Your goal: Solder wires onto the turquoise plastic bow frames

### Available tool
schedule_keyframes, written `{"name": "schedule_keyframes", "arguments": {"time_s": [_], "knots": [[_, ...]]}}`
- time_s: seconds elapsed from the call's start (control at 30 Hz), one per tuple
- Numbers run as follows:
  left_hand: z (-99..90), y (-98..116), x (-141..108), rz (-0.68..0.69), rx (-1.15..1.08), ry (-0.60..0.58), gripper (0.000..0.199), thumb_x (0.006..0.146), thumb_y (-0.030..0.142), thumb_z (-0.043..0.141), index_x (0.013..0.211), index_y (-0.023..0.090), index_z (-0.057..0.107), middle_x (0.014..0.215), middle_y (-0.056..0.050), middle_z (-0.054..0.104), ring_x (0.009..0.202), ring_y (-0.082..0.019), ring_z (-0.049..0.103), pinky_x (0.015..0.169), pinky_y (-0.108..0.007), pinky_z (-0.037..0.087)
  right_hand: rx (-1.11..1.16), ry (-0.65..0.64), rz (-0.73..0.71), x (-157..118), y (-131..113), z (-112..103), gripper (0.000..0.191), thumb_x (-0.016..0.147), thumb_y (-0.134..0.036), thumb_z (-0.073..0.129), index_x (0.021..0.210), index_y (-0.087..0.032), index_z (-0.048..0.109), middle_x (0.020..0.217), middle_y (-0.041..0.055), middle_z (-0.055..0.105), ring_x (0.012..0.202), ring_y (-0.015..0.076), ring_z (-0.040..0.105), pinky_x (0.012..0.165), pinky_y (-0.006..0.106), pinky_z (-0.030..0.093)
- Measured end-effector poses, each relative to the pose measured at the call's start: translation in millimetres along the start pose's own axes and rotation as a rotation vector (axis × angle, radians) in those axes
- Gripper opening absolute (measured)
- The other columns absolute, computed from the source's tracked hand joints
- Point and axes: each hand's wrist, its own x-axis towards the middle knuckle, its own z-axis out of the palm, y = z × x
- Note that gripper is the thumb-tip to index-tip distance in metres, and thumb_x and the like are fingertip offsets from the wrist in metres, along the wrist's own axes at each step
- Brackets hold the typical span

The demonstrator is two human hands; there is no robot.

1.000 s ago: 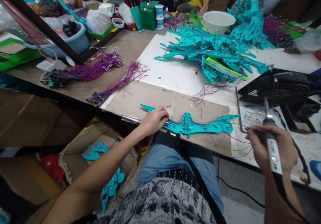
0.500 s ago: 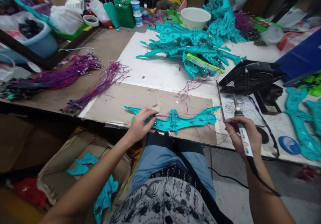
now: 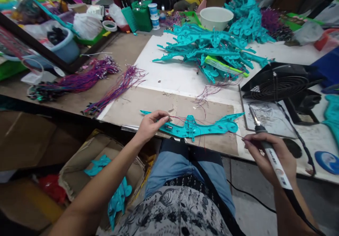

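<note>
A turquoise bow-shaped plastic part lies on the bench near its front edge. Over its left end, my left hand pinches thin red wires between thumb and forefinger; they run right across the part. A small metallic component shows just below those fingertips. My right hand is closed around a soldering iron with a white-and-black handle, its metal tip pointing up and away. A thin wire also sits between the right thumb and forefinger, leading toward the part's right end.
A pile of turquoise parts lies at the back near a white bowl. Wire bundles lie at left. A black fan stands at right. A cardboard box with turquoise pieces sits below the bench's left side.
The view has shifted, so the bench appears further right. My right hand has drawn slightly away from the part with the iron. Fewer wires show at its fingers; loose wires now hang over the part's middle.
</note>
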Motion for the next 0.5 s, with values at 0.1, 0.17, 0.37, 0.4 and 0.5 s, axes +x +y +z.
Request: {"name": "schedule_keyframes", "arguments": {"time_s": [0.1, 0.17, 0.37, 0.4, 0.5], "knots": [[-3.5, 2.6, -1.8, 0.006, -0.131, 0.110, 0.020, 0.073, 0.029, 0.075, 0.086, 0.016, 0.068, 0.078, -0.003, 0.069, 0.077, -0.014, 0.065, 0.074, -0.024, 0.050, 0.004, -0.114, -0.091, -8.3, -1.0, 1.0, 0.021, 0.080, -0.032, 0.067, 0.097, -0.025, 0.059, 0.085, 0.0011, 0.068, 0.076, 0.0166, 0.068, 0.068, 0.026, 0.053], [-6.3, 4.6, -6.2, -0.017, -0.209, 0.141, 0.028, 0.070, 0.025, 0.077, 0.095, 0.018, 0.067, 0.080, -0.002, 0.069, 0.077, -0.014, 0.065, 0.072, -0.023, 0.049, -0.020, -0.157, -0.164, -13.7, -2.7, -0.4, 0.019, 0.081, -0.032, 0.065, 0.097, -0.024, 0.059, 0.084, 0.0012, 0.069, 0.073, 0.0159, 0.069, 0.066, 0.024, 0.054], [-15.2, 7.1, -23.3, -0.144, -0.321, 0.208, 0.026, 0.066, 0.025, 0.079, 0.088, 0.015, 0.071, 0.079, -0.004, 0.071, 0.074, -0.013, 0.064, 0.070, -0.022, 0.048, -0.092, -0.232, -0.291, -29.1, -0.5, -8.5, 0.023, 0.083, -0.040, 0.060, 0.099, -0.023, 0.057, 0.081, 0.0012, 0.071, 0.069, 0.0161, 0.071, 0.064, 0.021, 0.056], [-16.2, 7.3, -25.3, -0.152, -0.319, 0.213, 0.026, 0.067, 0.026, 0.079, 0.090, 0.016, 0.072, 0.080, -0.004, 0.072, 0.075, -0.013, 0.064, 0.071, -0.022, 0.047, -0.093, -0.237, -0.282, -30.7, 1.1, -8.7, 0.026, 0.083, -0.042, 0.061, 0.100, -0.023, 0.057, 0.082, 0.0016, 0.072, 0.071, 0.0171, 0.071, 0.063, 0.022, 0.056], [-17.8, 9.0, -29.7, -0.149, -0.299, 0.207, 0.032, 0.071, 0.030, 0.076, 0.100, 0.018, 0.073, 0.082, -0.004, 0.073, 0.077, -0.013, 0.063, 0.073, -0.023, 0.046, -0.062, -0.155, -0.165, -31.6, 1.3, -2.7, 0.031, 0.080, -0.044, 0.065, 0.101, -0.023, 0.057, 0.088, 0.0034, 0.073, 0.077, 0.0210, 0.072, 0.066, 0.027, 0.057]]}}
